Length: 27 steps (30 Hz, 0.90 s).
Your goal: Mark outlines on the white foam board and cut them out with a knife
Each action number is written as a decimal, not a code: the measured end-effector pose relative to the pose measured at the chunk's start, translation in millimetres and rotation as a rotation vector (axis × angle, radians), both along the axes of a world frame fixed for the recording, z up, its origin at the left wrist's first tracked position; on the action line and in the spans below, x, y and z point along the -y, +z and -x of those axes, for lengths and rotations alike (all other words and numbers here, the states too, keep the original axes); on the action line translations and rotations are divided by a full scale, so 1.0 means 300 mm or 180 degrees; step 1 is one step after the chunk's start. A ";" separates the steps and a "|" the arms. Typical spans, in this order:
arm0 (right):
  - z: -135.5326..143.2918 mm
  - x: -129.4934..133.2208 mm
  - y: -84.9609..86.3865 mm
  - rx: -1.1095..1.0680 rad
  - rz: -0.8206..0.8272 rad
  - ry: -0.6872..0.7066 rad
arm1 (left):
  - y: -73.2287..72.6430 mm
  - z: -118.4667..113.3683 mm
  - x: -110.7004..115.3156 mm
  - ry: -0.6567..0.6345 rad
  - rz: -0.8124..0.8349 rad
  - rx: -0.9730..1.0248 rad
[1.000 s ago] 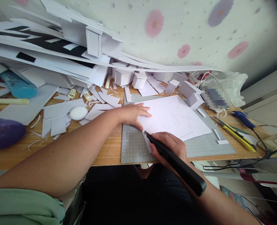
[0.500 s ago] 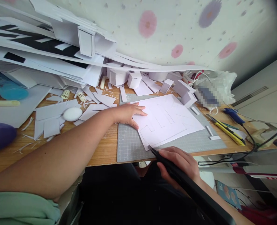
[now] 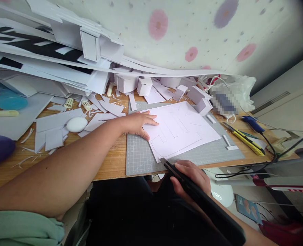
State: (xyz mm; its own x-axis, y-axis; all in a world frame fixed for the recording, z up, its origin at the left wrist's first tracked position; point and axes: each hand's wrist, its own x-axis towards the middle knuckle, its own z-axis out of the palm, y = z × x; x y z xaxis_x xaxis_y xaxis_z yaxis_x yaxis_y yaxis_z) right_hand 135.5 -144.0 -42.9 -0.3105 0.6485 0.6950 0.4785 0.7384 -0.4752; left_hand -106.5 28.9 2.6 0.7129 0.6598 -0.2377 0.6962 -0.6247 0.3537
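Note:
A white sheet (image 3: pixel 184 126) with pencil-drawn outlines lies on the grey cutting mat (image 3: pixel 138 157). My left hand (image 3: pixel 141 124) rests on the sheet's left edge, palm down and fingers spread, with nothing held. Below the sheet, my right hand (image 3: pixel 192 176) is wrapped round a long black cutter (image 3: pixel 207 201). The cutter's short blade points up and left, at the sheet's lower left corner; whether it touches the paper is hard to tell.
Paper scraps and a white egg-shaped object (image 3: pixel 77 124) lie left of the mat. Folded white pieces (image 3: pixel 202 99) stand behind it. To the right are a yellow cutter (image 3: pixel 248 141), a blue-handled tool (image 3: pixel 253 123) with a cable, and a plastic bag (image 3: pixel 246 89).
The whole view has shifted slightly. My right hand has turned the black cutter a little, and its blade sits near the same corner. My left hand stays on the sheet.

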 end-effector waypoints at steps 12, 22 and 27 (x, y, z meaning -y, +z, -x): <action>0.048 -0.128 0.104 0.0180 0.0645 -0.0108 | 0.022 -0.001 0.023 -0.0080 -0.0057 -0.0090; 0.060 -0.146 0.076 0.0160 0.0538 -0.0045 | 0.032 -0.019 0.046 -0.0017 -0.0131 -0.0192; 0.060 -0.152 0.074 0.0208 0.0545 0.0015 | 0.032 -0.023 0.043 -0.0019 -0.0127 -0.0239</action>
